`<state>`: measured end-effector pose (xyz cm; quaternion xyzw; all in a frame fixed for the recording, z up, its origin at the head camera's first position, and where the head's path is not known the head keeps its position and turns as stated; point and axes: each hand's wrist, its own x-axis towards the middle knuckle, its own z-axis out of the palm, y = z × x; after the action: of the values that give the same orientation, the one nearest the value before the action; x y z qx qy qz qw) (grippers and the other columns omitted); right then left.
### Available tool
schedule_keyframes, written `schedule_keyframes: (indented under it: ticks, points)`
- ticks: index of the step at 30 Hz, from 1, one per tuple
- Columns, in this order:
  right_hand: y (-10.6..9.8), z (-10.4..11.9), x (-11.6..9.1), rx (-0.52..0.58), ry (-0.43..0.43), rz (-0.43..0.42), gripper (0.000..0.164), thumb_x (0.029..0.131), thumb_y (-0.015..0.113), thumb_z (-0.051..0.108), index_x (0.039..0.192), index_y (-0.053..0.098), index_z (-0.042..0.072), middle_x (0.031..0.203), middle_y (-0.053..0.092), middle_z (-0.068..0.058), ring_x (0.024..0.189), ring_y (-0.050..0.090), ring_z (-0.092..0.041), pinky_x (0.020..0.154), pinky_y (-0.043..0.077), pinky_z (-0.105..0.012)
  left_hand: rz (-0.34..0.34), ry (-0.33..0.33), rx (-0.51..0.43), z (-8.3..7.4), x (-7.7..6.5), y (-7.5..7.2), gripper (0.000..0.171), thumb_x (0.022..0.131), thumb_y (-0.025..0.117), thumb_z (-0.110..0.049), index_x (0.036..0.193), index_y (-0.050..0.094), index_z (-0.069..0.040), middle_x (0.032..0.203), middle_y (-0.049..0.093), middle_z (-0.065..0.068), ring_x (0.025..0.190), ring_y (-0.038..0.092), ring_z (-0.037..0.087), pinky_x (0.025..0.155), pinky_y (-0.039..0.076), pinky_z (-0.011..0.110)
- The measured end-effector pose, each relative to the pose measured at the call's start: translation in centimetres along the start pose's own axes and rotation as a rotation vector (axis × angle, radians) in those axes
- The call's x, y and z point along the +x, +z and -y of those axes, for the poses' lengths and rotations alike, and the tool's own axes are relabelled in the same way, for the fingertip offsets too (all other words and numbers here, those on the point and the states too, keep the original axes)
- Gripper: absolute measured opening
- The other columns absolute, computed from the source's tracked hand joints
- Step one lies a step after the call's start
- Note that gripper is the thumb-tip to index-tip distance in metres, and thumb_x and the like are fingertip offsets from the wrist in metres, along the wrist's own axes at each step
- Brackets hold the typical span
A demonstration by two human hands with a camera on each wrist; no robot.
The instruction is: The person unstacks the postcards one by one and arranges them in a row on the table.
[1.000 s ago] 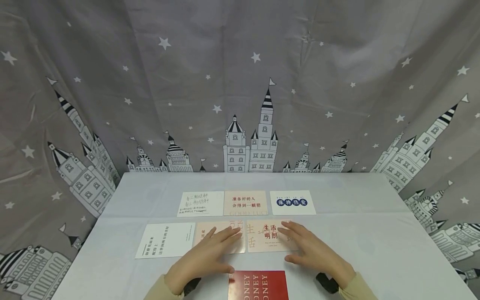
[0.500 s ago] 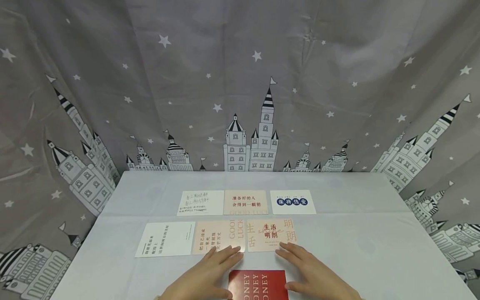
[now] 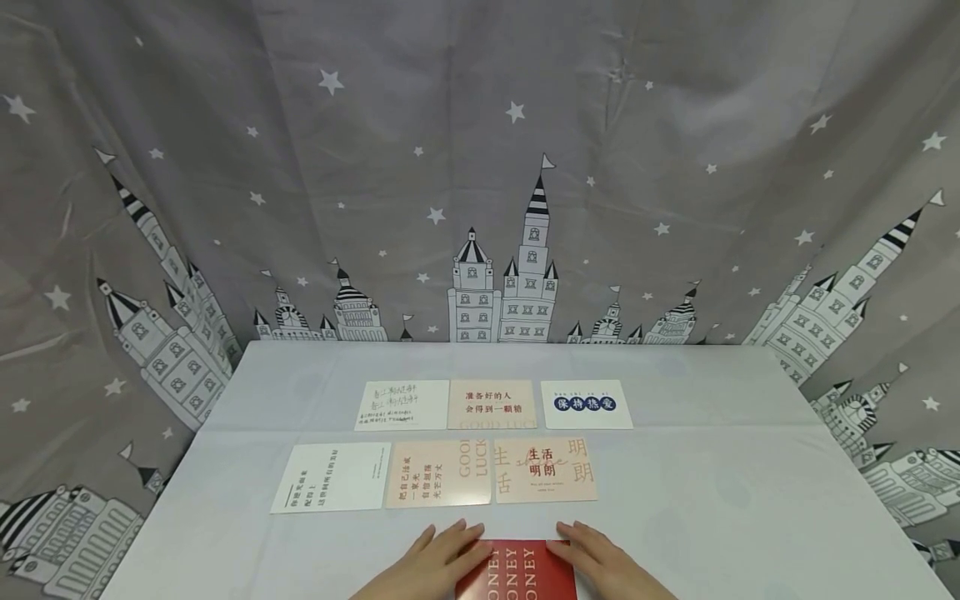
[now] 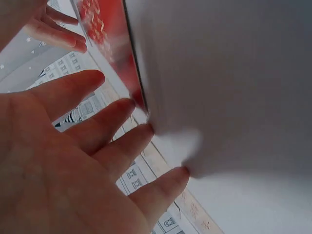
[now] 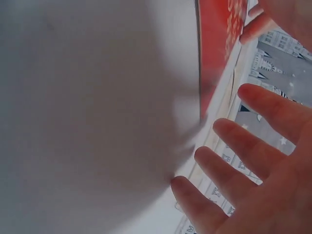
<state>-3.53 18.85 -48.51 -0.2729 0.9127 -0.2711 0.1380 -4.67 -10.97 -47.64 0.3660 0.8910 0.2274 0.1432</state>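
Observation:
A red card with pale lettering, partly reading "ONEY", lies flat at the near edge of the head view, its lower part cut off. My left hand is at its left edge, fingers spread and nearly straight, one fingertip over the card's top left corner. On the other side is my right hand, its fingers also extended, with a finger over the top right corner. In the left wrist view, fingertips meet the white tabletop beside the card. Similar fingertips show in the right wrist view. Neither thumb is clearly visible.
Beyond the hands lie two rows of cards: a white card, a pink card and another pink card nearer; a handwritten card, a pink card and a blue-lettered card behind. A grey castle-print curtain hangs behind the table.
Both hands have drawn back from over the nearer row of cards toward me, then closed in on the red card's two sides. The nearer row is now uncovered.

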Motion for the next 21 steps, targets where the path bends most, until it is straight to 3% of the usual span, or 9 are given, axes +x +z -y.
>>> schedule_keyframes:
  ticks: [8,11,21]
  points:
    - [2.1,-0.1,-0.1,-0.147,-0.06,-0.094,0.072,0.082,0.052,0.069,0.139,0.049,0.024,0.138,0.049,-0.007,0.123,0.047,-0.037,0.084,0.053,-0.05,-0.022,-0.014,0.078,-0.1,0.0,1.1,0.077,0.088,0.042,-0.069,0.146,0.042,-0.018,0.147,0.04,0.009,0.132,0.038,0.035,0.099,0.036,0.061]
    - [2.7,-0.1,-0.2,-0.195,-0.077,-0.136,0.071,0.082,0.051,0.07,0.139,0.049,0.026,0.137,0.05,-0.005,0.122,0.048,-0.035,0.084,0.053,-0.05,-0.015,-0.026,0.065,-0.2,0.1,1.3,0.077,0.087,0.043,-0.069,0.145,0.043,-0.018,0.146,0.041,0.009,0.132,0.039,0.035,0.098,0.037,0.061]
    - [3.0,0.4,-0.4,-0.199,-0.064,-0.164,0.07,0.082,0.051,0.07,0.137,0.051,0.026,0.135,0.05,-0.002,0.122,0.048,-0.03,0.084,0.053,-0.048,-0.029,-0.015,0.064,-0.3,0.2,1.5,0.075,0.088,0.044,-0.069,0.143,0.046,-0.018,0.141,0.045,0.007,0.129,0.043,0.032,0.096,0.04,0.059]
